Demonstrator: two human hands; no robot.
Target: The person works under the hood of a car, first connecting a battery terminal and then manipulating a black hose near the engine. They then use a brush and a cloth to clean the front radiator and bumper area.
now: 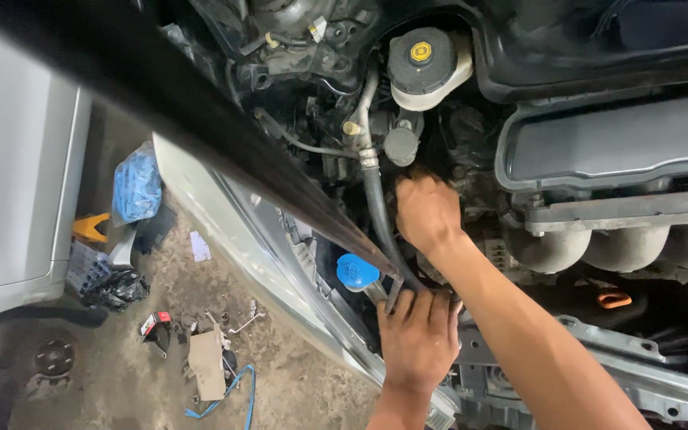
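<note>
Left hand (417, 341) low in the engine bay, back of the hand up, fingers together and curled over a thin dark metal bar (392, 293) poking up past the fingertips; grip closed on that bar. Right hand (426, 213) higher and deeper in, fingers bunched down among dark engine parts beside a thick black hose (377, 215); fingertips hidden, so no telling whether closed on anything or merely pressing. Hose running up from near the left hand, past the right hand's thumb side, to a metal fitting (368, 156). Just left of the left hand's fingertips, a round blue cap (356, 271). Above the right hand, a small round black cap (400, 145), and higher up a whitish fluid reservoir (436, 80) with a grey lid and yellow centre. To the right, a dark plastic engine cover (615, 147) over pale curved intake runners (615, 243), with a small orange loop (615, 299) below. Leftward, silver bodywork (224, 227) edging the bay, then a dirty concrete floor (121, 374) with a blue plastic bag (137, 185), a scrap of cardboard (207, 365) and a blue cable (236, 390).
</note>
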